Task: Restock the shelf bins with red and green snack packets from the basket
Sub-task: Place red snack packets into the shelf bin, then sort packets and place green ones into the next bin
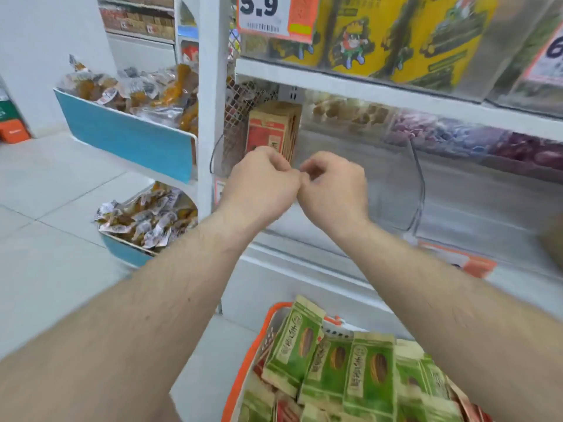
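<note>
Below, green packets [332, 357] in basket [259, 339], curled hands [297, 181] well above

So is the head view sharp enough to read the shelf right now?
Head view: right side of the clear bin smeared by motion blur, lens bends the edges; the 5.9 price tag reads fine, green packets in the basket soft; lighting even.

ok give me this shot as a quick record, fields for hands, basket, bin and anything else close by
left hand: curled, holds nothing visible
right hand: curled, meets the left at the fingertips
basket: orange, below the arms, mostly green packets on top, some red beneath
shelf bin: clear, beyond the hands, red packets upright at its left end
side rack: blue trays of orange snacks
</note>
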A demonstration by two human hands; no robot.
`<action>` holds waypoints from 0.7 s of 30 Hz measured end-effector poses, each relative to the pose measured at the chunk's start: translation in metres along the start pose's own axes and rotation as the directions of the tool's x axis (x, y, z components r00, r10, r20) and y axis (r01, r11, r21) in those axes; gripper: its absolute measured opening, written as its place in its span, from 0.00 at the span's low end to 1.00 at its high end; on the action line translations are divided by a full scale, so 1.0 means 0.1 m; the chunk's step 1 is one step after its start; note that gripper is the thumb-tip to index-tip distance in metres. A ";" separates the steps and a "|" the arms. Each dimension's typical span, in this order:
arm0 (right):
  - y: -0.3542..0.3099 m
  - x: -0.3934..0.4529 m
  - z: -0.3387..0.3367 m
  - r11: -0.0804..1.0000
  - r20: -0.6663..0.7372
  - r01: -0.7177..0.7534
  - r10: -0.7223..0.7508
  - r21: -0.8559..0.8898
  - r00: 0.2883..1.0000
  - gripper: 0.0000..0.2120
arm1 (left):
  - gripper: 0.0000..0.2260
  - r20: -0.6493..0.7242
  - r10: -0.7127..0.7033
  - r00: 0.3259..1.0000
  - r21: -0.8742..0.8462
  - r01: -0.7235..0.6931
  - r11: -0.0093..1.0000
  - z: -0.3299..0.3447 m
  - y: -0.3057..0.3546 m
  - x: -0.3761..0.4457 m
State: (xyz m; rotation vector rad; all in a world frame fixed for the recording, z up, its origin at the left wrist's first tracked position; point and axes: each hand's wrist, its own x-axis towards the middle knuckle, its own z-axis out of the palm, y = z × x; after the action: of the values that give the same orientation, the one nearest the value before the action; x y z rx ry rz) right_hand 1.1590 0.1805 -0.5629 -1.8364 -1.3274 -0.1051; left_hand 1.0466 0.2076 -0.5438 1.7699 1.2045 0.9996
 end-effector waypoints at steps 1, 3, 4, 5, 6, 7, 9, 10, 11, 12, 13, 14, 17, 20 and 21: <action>0.04 -0.20 -0.08 1.000 -0.009 0.028 -0.028 0.007 1.000 0.04 | 0.05 0.060 -0.023 0.998 -0.014 0.024 1.000 0.03 -0.02 -0.15; 0.21 -0.53 -0.20 0.999 0.010 0.023 -0.023 -0.038 1.000 0.05 | 0.02 0.178 -0.054 0.983 -0.001 0.055 0.999 0.13 -0.09 -0.42; 0.30 -0.67 -0.26 0.998 0.047 -0.009 0.011 -0.058 0.999 0.05 | 0.02 0.227 -0.062 0.972 0.015 0.060 0.998 0.18 -0.13 -0.54; 0.38 -0.79 -0.31 0.997 0.096 -0.046 0.052 -0.067 0.994 0.05 | 0.03 0.273 -0.076 0.959 0.035 0.069 0.997 0.22 -0.17 -0.63; 0.46 -0.90 -0.35 0.994 0.145 -0.086 0.094 -0.066 0.985 0.05 | 0.03 0.315 -0.092 0.945 0.059 0.077 0.995 0.27 -0.20 -0.72; 0.53 -1.01 -0.38 0.991 0.196 -0.123 0.132 -0.061 0.972 0.06 | 0.03 0.353 -0.106 0.930 0.083 0.082 0.993 0.30 -0.23 -0.79; 0.67 -1.25 -0.40 0.980 0.335 -0.175 0.198 -0.096 0.921 0.08 | 0.04 0.408 -0.120 0.905 0.115 0.080 0.990 0.36 -0.32 -0.92; 0.72 -1.38 -0.39 0.973 0.424 -0.188 0.228 -0.133 0.877 0.07 | 0.04 0.423 -0.123 0.898 0.129 0.075 0.989 0.38 -0.37 -0.97; 0.76 -1.50 -0.35 0.965 0.510 -0.195 0.259 -0.176 0.821 0.06 | 0.05 0.431 -0.126 0.893 0.143 0.070 0.987 0.38 -0.43 -1.01; 0.80 -1.61 -0.31 0.956 0.570 -0.192 0.286 -0.222 0.770 0.06 | 0.05 0.442 -0.131 0.887 0.160 0.066 0.985 0.39 -0.49 -1.05; 0.83 -1.71 -0.26 0.945 0.599 -0.181 0.315 -0.274 0.737 0.05 | 0.05 0.459 -0.139 0.878 0.181 0.060 0.982 0.40 -0.55 -1.09; 0.87 -1.76 -0.23 0.927 0.597 -0.173 0.350 -0.333 0.722 0.05 | 0.05 0.482 -0.145 0.864 0.204 0.050 0.978 0.41 -0.59 -1.11; 0.98 -1.81 -0.21 0.827 0.503 -0.191 0.486 -0.528 0.715 0.10 | 0.05 0.554 -0.156 0.818 0.244 0.020 0.970 0.44 -0.64 -1.16; 1.10 -1.87 -0.24 0.706 0.431 -0.157 0.576 -0.691 0.695 0.24 | 0.04 0.572 -0.152 0.806 0.246 0.008 0.969 0.44 -0.66 -1.12; 1.14 -1.89 -0.25 0.662 0.408 -0.155 0.611 -0.733 0.678 0.30 | 0.04 0.574 -0.151 0.805 0.250 0.003 0.968 0.43 -0.66 -1.10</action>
State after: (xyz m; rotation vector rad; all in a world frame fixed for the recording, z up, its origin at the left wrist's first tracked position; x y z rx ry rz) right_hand 1.1795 0.0143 -0.7094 -2.9455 -1.3411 0.3946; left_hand 1.0343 0.1144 -0.6409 1.9905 0.9998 0.2053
